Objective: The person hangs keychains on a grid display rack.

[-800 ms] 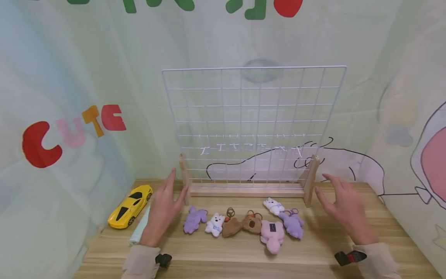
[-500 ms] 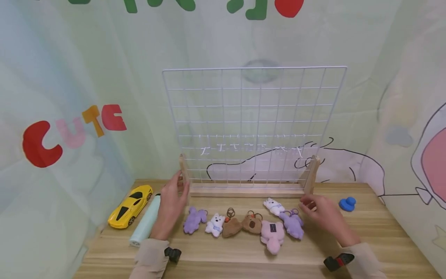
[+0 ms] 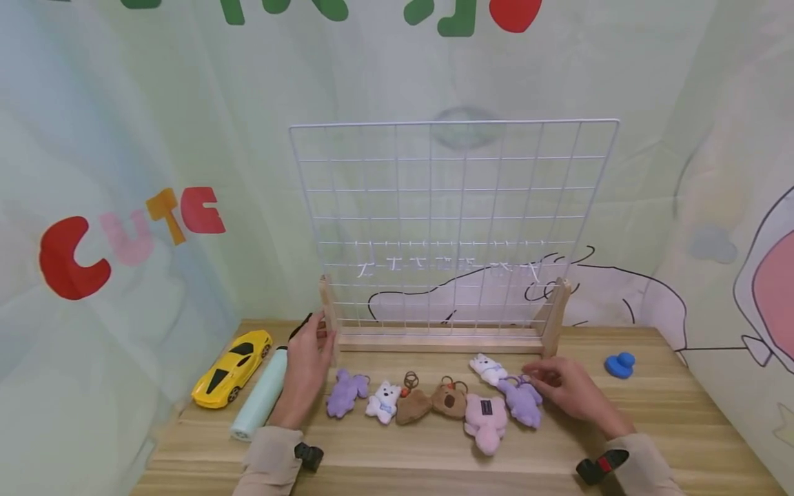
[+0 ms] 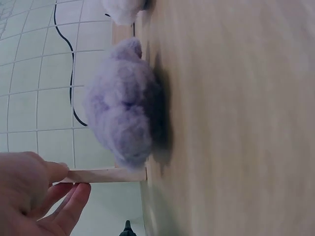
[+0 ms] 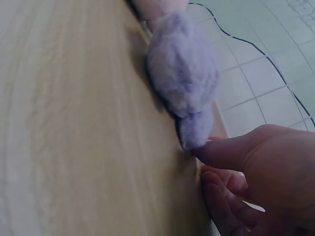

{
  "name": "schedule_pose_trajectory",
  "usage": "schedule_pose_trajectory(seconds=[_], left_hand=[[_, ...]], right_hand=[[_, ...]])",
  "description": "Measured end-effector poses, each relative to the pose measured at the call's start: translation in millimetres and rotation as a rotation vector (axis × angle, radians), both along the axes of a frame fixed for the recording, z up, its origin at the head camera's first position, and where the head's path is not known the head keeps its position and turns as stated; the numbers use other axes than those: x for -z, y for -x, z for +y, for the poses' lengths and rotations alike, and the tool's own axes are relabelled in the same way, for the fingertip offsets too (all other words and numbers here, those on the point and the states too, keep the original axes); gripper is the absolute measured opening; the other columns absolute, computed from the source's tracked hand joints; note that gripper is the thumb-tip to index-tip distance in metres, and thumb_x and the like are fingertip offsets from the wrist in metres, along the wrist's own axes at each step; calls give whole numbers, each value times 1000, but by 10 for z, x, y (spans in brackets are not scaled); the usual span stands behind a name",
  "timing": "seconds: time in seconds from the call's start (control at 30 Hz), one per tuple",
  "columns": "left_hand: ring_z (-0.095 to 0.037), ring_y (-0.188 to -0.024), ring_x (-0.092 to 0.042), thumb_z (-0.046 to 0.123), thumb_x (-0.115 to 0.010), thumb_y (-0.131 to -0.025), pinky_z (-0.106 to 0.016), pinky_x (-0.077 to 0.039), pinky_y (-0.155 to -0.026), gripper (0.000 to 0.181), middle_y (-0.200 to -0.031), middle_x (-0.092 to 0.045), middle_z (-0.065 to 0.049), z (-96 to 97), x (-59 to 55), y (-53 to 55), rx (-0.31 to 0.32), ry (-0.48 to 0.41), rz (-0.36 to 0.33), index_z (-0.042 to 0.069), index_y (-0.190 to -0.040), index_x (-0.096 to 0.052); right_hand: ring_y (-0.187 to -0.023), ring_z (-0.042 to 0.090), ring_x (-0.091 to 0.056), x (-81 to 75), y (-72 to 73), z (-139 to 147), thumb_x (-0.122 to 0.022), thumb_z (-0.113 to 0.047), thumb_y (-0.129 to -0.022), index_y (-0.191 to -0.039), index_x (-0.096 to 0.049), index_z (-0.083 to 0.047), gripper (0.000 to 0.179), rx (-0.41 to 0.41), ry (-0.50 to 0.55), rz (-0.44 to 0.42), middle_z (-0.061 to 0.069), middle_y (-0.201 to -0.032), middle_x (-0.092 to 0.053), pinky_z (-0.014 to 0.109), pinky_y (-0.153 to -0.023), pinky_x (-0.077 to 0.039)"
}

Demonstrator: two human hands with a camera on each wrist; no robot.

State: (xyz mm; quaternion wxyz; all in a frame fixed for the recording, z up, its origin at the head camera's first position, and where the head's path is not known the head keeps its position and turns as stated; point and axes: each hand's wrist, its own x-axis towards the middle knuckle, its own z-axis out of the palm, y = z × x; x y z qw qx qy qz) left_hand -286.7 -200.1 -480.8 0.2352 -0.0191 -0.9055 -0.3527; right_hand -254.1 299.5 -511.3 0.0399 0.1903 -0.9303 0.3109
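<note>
A white wire grid rack (image 3: 460,189) stands in a wooden base with several small white hooks. My left hand (image 3: 308,358) pinches its left wooden post (image 4: 101,175) between thumb and fingers. Before the base lies a row of plush keychains. My right hand (image 3: 567,386) reaches the right-hand purple plush keychain (image 3: 523,404); in the right wrist view its thumb (image 5: 221,152) touches the plush end, the other fingers bent below. Beside it lie a white plush (image 3: 489,370) and a pink plush (image 3: 486,420). Another purple plush (image 3: 346,393) lies near my left hand.
Two brown plush keychains (image 3: 412,405) and a small white plush (image 3: 383,401) fill the row's middle. A yellow toy car (image 3: 232,368) and a pale teal cylinder (image 3: 260,396) lie at left. A blue knobbed object (image 3: 620,365) sits at right.
My left hand has moved right and taken hold of the rack's left post. My right hand has come inward and down to the purple plush, uncovering the blue object.
</note>
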Motion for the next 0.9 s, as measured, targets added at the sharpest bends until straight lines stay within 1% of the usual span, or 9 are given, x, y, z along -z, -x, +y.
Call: schedule_pose_trajectory(seconds=[0.13, 0.27, 0.4, 0.5, 0.6, 0.73, 0.8, 0.9], left_hand=[[-41, -111, -78, 6, -72, -104, -50, -68, -91, 41, -128, -74, -30, -8, 31, 9, -6, 4, 24, -6, -142, -60], [-41, -110, -78, 6, -72, -104, -50, -68, -90, 41, -126, -74, -30, -21, 60, 14, -4, 7, 42, -6, -141, -60], [-41, -109, -79, 6, -73, -103, -50, -68, -89, 41, -125, -75, -29, -22, 62, 10, -6, 13, 45, -7, -140, -61], [-41, -110, -78, 6, -73, -103, -50, -68, -90, 41, -126, -75, -29, -17, 62, 11, -9, 14, 43, -7, -140, -61], [-41, -110, -78, 6, -73, -103, -50, -68, -90, 40, -126, -75, -29, -13, 61, 14, -9, 11, 44, -7, -140, -61], [-41, -109, -79, 6, -74, -103, -50, -68, -89, 40, -124, -75, -29, -14, 66, 24, -8, 12, 53, -6, -139, -62], [-41, -109, -79, 6, -74, -103, -50, -68, -89, 40, -124, -75, -29, -16, 70, 31, -9, 10, 55, -6, -138, -62], [-41, -109, -79, 6, -74, -102, -50, -68, -89, 40, -125, -75, -29, -21, 68, 31, -6, 0, 53, -6, -138, -62]], right_hand=[[-82, 0, -62, 20, -15, -12, -80, -1, -94, -120, -82, -11, 28, -15, -15, 18, -6, -92, -72, 22, -71, -56], [-82, 1, -63, 32, -26, -25, -81, -1, -94, -114, -80, -10, 23, -4, -7, 19, -6, -91, -72, 22, -72, -58], [-80, 2, -62, 44, -16, -21, -81, -2, -94, -105, -75, -10, 14, 39, 17, -17, -4, -89, -70, 21, -71, -58], [-80, 3, -62, 37, -11, 7, -81, -3, -94, -98, -73, -9, 11, 52, 44, -45, -2, -88, -70, 21, -71, -58], [-85, 6, -65, 8, -14, 53, -81, -8, -95, -96, -73, -10, 9, 43, 71, -79, -2, -91, -72, 21, -76, -59], [-93, 12, -69, -57, -22, 111, -80, -20, -99, -101, -75, -14, 8, 68, 112, -140, -1, -99, -77, 23, -81, -58], [-97, 14, -70, -104, -26, 123, -79, -25, -101, -103, -75, -16, 11, 90, 129, -153, -1, -102, -78, 25, -80, -58], [-98, 17, -70, -207, -38, 102, -77, -28, -102, -104, -76, -16, 12, 107, 143, -151, 1, -104, -79, 26, -79, -56]])
